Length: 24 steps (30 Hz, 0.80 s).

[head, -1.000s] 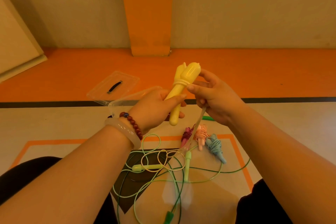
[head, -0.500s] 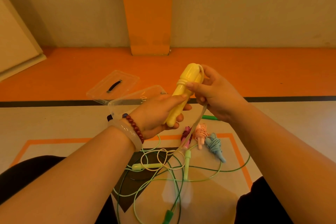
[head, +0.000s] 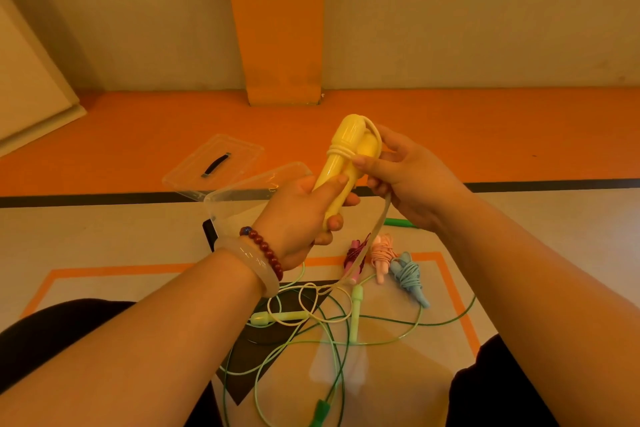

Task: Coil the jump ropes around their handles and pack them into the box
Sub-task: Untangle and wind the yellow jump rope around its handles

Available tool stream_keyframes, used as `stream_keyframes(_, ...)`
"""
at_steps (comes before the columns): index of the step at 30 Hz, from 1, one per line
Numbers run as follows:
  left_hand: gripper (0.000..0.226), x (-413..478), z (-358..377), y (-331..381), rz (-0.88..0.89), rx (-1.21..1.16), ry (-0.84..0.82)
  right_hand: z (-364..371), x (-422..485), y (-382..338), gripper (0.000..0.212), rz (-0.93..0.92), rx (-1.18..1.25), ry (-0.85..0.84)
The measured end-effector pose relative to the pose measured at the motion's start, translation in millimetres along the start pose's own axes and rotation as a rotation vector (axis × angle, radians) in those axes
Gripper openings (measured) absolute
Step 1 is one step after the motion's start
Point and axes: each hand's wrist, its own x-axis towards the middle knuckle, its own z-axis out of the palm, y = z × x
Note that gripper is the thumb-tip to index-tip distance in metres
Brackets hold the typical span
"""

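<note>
Holding the two yellow handles (head: 341, 163) tilted up in front of me, my left hand (head: 304, 215) grips their lower ends, fingers curled round them. My right hand (head: 412, 180) holds the yellow cord (head: 377, 224), its thumb tip resting at the few turns wound near the handle tops. The cord drops from that hand to loose loops on the floor (head: 104, 253). The clear box (head: 242, 198) stands open behind my left hand, with its lid (head: 214, 163) just beyond. A magenta rope (head: 356, 258), pink rope (head: 382, 253) and blue rope (head: 408, 276) lie coiled side by side. The light green rope (head: 356, 308) and dark green rope (head: 320, 414) sprawl uncoiled between my knees.
</note>
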Motion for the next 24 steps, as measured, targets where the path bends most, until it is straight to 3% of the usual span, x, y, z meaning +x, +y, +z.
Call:
stream_keyframes(5, 0.020, -0.8, -1.2, 2.6, -0.071, -0.272, -0.067, -8.4, -3.4, -3.0, 0.053, -0.062, -0.058, -0.084)
stream_keyframes(9, 0.022, -0.5, -2.7, 3.7, -0.121, -0.407, -0.112, -7.1, -3.5, 0.2, 0.059, -0.049, -0.108, -0.027)
stream_keyframes(13, 0.022, 1.0, -7.3, 3.6, -0.139, -0.482, -0.172, 0.1, -3.3, 6.5, 0.025, -0.009, -0.150, -0.051)
stream_keyframes(16, 0.029, -0.1, -12.2, 6.7, -0.206, -0.551, -0.312, 1.3, -2.7, 8.8, 0.020, 0.034, 0.074, -0.072)
stream_keyframes(19, 0.034, -0.1, -13.3, 10.2, -0.228, -0.523, -0.335, 2.2, -0.9, 11.5, 0.020, 0.009, 0.189, -0.053)
stream_keyframes(24, 0.036, 4.1, -10.5, 7.8, -0.138, -0.240, -0.149, 4.2, 1.5, 15.1, 0.017, -0.015, 0.071, 0.011)
